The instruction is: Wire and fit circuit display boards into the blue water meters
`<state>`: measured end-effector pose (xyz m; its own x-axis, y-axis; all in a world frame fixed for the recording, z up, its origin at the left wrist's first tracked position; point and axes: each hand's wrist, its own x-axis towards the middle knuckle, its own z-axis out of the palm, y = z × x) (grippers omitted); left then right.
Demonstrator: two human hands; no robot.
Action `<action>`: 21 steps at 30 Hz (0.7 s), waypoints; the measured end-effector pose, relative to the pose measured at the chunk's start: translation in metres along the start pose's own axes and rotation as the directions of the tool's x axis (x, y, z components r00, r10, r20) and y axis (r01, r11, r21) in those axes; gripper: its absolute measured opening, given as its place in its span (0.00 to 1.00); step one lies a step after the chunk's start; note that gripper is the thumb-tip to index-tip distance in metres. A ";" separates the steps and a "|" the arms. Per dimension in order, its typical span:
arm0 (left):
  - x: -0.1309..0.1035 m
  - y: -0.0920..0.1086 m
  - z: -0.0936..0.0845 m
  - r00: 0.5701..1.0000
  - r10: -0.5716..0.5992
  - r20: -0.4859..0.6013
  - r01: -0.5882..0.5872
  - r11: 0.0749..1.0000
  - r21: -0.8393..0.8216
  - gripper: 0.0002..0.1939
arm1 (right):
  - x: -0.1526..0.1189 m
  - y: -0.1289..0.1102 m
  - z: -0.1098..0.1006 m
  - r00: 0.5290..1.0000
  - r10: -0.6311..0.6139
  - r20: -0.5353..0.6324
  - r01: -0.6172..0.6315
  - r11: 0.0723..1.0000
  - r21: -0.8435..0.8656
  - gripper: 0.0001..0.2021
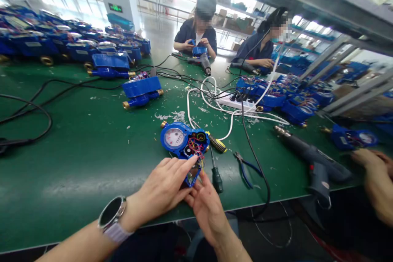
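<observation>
A blue water meter [174, 138] lies on the green bench in front of me, its round dial facing up. Its housing is uncovered, showing red, yellow and black wires [196, 146]. Toward me, a small blue lid [193, 175] with a clear window sits tilted at the end of the wires. My left hand [162, 178], watch on the wrist, grips this lid from the left with fingers lying across its top. My right hand [208, 202] pinches its lower right edge; some fingertips are hidden under it.
Right of the meter lie a green screwdriver [217, 179], a yellow-black screwdriver [217, 144], blue pliers [248, 170] and a heat gun [316, 157]. A white power strip [236, 102] with tangled cables lies behind. Many meters [110, 61] crowd the left. A neighbour's hand [373, 163] is at right; two people sit opposite.
</observation>
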<state>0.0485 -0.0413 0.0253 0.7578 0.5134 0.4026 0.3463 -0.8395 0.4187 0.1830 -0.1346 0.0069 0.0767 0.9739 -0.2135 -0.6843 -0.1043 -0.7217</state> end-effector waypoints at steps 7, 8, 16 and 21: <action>0.005 0.023 -0.043 0.964 0.069 0.258 -0.028 0.987 -0.159 0.43 | -0.002 -0.001 0.005 0.982 0.122 -0.144 -0.093 0.976 0.195 0.21; 0.009 0.017 -0.047 0.975 0.038 0.219 0.004 0.982 -0.190 0.39 | -0.002 -0.001 0.003 0.979 0.128 -0.161 -0.095 0.975 0.199 0.20; 0.078 -0.059 -0.041 0.985 -0.170 -0.018 0.166 0.979 -0.120 0.26 | 0.002 -0.020 -0.012 0.967 0.078 -0.243 -0.046 0.990 0.134 0.22; 0.114 -0.084 -0.042 0.928 -0.279 0.246 0.352 0.871 -0.343 0.24 | 0.016 -0.038 -0.013 0.950 -0.083 -0.301 0.076 0.996 -0.037 0.25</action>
<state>0.0823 0.0957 0.0704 0.7432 0.6667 0.0567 0.3787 -0.4890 0.7858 0.2198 -0.1179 0.0223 0.3482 0.8732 -0.3409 -0.6492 -0.0377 -0.7597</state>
